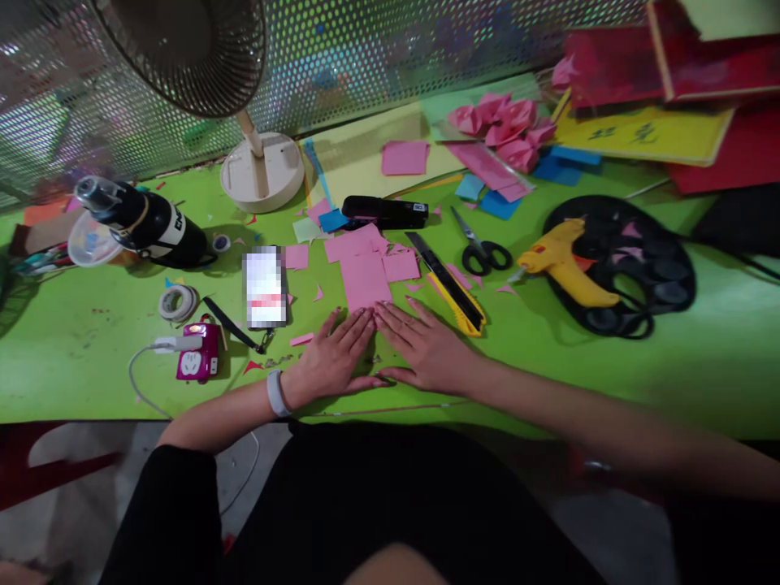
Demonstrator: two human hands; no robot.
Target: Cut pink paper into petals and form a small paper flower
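Observation:
Both of my hands lie flat on the green table, palms down, with fingertips meeting at the near edge of a pink paper sheet [366, 280]. My left hand [335, 357], with a grey band on its wrist, has its fingers stretched out and the thumb apart. Beside it, my right hand [430, 345] is likewise spread, its fingertips touching the paper's lower edge. Whatever lies under the fingers is hidden. More pink paper pieces [402, 265] surround the sheet. A yellow utility knife [454, 292] rests just beyond my right hand, and a phone [266, 284] is beyond my left.
Black scissors [484, 256], a black stapler [385, 212] and a yellow glue gun [566, 264] on a black palette [670, 276] lie ahead and right. Folded pink paper flowers [503, 122] sit at the back. Leftward are a fan [262, 175], a bottle [149, 223], tape [177, 302] and a plug adapter [198, 353].

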